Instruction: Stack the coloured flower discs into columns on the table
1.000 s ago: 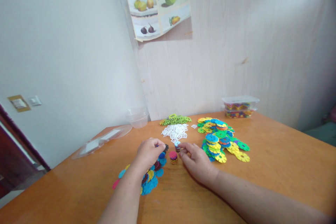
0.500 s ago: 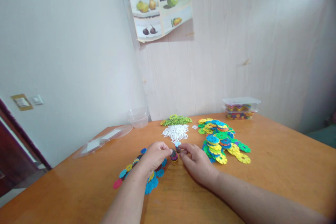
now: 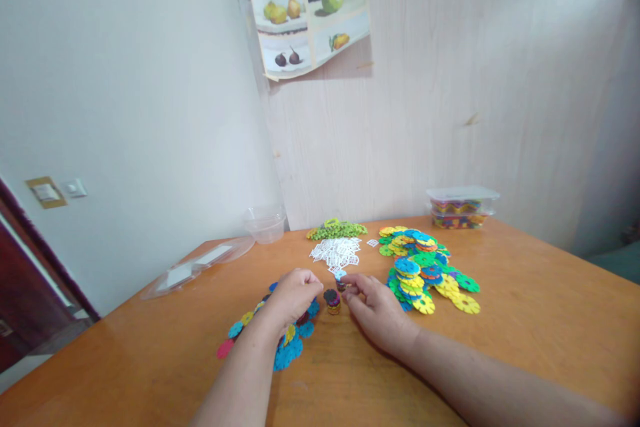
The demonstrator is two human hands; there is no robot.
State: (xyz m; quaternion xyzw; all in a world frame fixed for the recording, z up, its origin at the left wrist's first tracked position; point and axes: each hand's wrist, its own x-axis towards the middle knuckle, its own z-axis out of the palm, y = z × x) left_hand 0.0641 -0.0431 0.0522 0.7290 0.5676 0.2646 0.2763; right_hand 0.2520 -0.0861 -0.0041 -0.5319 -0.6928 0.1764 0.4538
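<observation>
A short stack of notched plastic discs (image 3: 332, 302), dark on top with purple and yellow below, stands upright on the table between my hands. Just left of it is my left hand (image 3: 297, 293), thumb and fingers drawn together, with no disc showing at the fingertips. It hangs over a loose pile of blue, yellow, red and dark discs (image 3: 289, 355), partly hidden by my wrist. Behind the first stack stands a second one (image 3: 341, 279) with a light blue top. My right hand (image 3: 375, 310) has its bent fingers apart, fingertips at this rear stack's right side; contact is unclear.
A large heap of green, yellow and blue discs (image 3: 423, 270) lies right. White lattice pieces (image 3: 336, 252) and green pieces (image 3: 337, 229) are piled farther back. Clear lids (image 3: 197, 267) and a plastic tub (image 3: 265, 223) sit back left, filled boxes (image 3: 461, 208) back right.
My left hand has drawn slightly left, away from the dark-topped stack, leaving its top uncovered. My right hand has stayed by the rear stack. The view has shifted a little.
</observation>
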